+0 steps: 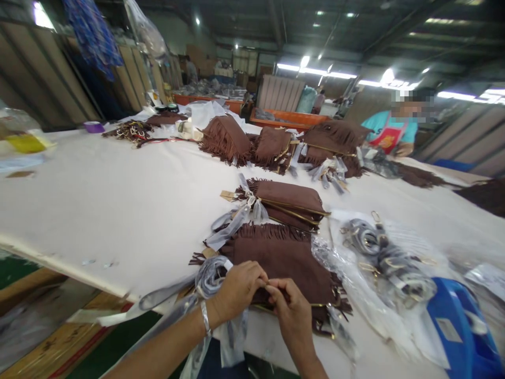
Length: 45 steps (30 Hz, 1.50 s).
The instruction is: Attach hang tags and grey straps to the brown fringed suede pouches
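Observation:
Both of my hands meet over the near edge of a brown fringed bag (276, 252) that lies flat on the table. My left hand (240, 284), with a silvery band on the wrist, is closed in a pinch. Fingertip to fingertip with it, my right hand (290, 305) pinches too; whatever they hold between them is too small to make out. A strap coil (211, 276) wrapped in clear plastic lies beside my left wrist. Just beyond sits a stack of brown bags (292, 197) with gold zips and plastic-wrapped pulls.
Further brown fringed bags (226, 137) are piled along the back of the white table (98, 195). At right are plastic-wrapped straps (402, 268) with gold clips and a blue container (461, 326). A co-worker (390, 126) in a red apron is across the table.

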Tool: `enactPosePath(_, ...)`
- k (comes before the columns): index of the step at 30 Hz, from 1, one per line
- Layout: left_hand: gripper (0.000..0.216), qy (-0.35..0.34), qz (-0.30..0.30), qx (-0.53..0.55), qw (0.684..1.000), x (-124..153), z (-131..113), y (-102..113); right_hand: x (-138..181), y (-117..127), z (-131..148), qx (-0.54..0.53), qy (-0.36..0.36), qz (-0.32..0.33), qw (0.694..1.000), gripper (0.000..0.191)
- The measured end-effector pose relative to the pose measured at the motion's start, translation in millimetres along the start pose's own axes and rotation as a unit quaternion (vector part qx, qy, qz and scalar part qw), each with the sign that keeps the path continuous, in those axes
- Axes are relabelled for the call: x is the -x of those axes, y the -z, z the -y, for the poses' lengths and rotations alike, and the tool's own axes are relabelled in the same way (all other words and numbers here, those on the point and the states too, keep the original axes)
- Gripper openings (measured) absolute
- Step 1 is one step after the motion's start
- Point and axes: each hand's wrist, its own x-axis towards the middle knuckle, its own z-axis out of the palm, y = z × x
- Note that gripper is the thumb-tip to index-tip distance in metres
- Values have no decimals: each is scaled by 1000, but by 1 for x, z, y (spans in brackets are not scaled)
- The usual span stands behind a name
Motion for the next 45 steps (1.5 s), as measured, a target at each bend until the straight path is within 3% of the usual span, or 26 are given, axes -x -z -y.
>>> enactPosePath(5, 22, -14, 6, -20, 1000, 0, 0, -1, -1, 1, 1, -4, -9, 12, 1000, 24)
enactPosePath(13, 17, -46, 33, -48, 997, -3, 3, -4, -8, 6, 1, -86, -102, 60, 989, 26)
enactPosePath(24, 14, -17, 45, -24, 999, -5, -1, 1, -10, 4, -3, -113, -116, 71, 984, 28)
enactPosePath(32, 10, -59, 75, -67, 993, -8, -1, 0, -28, 13, -10, -215, -198, 168, 941, 46)
enactPosePath(45, 11, -71, 59, -73, 993, -15, 11, -27, -34, 10, -47, -250, -212, 233, 916, 52)
